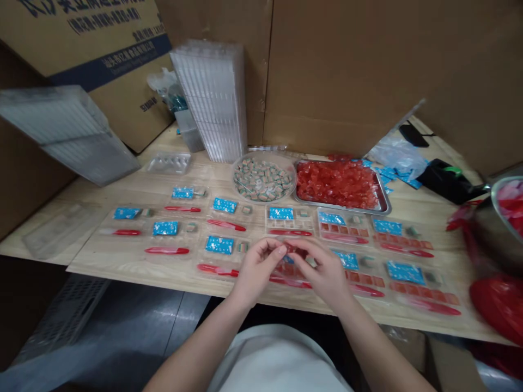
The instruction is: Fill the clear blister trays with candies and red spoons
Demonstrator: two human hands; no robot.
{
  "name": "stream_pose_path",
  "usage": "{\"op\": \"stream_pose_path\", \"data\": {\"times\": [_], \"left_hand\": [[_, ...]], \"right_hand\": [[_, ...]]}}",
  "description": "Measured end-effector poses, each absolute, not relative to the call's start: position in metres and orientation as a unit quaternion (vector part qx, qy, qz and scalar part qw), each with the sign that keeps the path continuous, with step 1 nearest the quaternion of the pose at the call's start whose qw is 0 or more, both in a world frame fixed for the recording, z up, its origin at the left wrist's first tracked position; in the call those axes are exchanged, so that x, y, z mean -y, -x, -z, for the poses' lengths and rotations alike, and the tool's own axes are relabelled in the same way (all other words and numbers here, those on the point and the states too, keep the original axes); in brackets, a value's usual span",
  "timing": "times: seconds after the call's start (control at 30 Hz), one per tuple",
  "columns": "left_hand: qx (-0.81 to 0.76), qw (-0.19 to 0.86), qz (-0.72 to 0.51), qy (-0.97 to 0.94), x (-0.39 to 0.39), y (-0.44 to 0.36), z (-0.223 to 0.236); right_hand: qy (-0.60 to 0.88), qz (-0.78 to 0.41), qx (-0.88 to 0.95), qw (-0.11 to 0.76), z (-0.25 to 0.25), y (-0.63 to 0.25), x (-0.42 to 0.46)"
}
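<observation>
My left hand [258, 269] and my right hand [324, 268] meet over the front row of clear plastic trays. Their thumbs and forefingers are pinched together around a small dark-red translucent piece [297, 251], partly hidden by the fingers. Below them lies a tray with a red pen-shaped tool [292, 282], mostly covered by my hands. In the tray to the right sit a blue packet [347, 260] and a row of reddish squares [365, 279]. The tray to the left has a blue packet [219, 245], a small striped block [242, 247] and a red tool [216, 270].
Behind the trays stand a round dish [234, 188] of striped blocks and a metal tray [386, 206] heaped with red pieces. Stacks of clear trays [216, 103] rise at the back left. A metal bowl [496, 228] and red bag [496, 305] are at right.
</observation>
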State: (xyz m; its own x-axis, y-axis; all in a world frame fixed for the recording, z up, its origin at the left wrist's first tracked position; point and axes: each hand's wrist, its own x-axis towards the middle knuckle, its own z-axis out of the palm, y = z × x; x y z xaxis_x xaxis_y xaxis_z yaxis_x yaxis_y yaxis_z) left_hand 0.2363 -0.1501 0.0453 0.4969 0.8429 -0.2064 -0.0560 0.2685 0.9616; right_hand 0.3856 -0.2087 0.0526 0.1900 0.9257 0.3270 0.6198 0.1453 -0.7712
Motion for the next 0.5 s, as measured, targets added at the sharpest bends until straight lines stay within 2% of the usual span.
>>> {"op": "stream_pose_path", "data": {"times": [0.1,0.2,0.37,0.5], "left_hand": [[-0.415,0.518,-0.339,-0.667,0.158,-0.217,-0.032],[-0.341,0.364,-0.267,-0.825,0.167,-0.198,-0.019],[-0.297,0.287,-0.18,-0.893,0.173,-0.194,-0.009],[-0.298,0.273,-0.177,-0.897,0.17,-0.197,-0.007]], "right_hand": [[0.669,-0.159,0.612,0.392,-0.049,-0.398,0.205],[0.654,-0.101,0.689,0.295,-0.046,-0.402,0.196],[0.619,-0.042,0.778,0.102,-0.04,-0.381,0.177],[0.642,-0.038,0.765,0.046,-0.037,-0.368,0.173]]}}
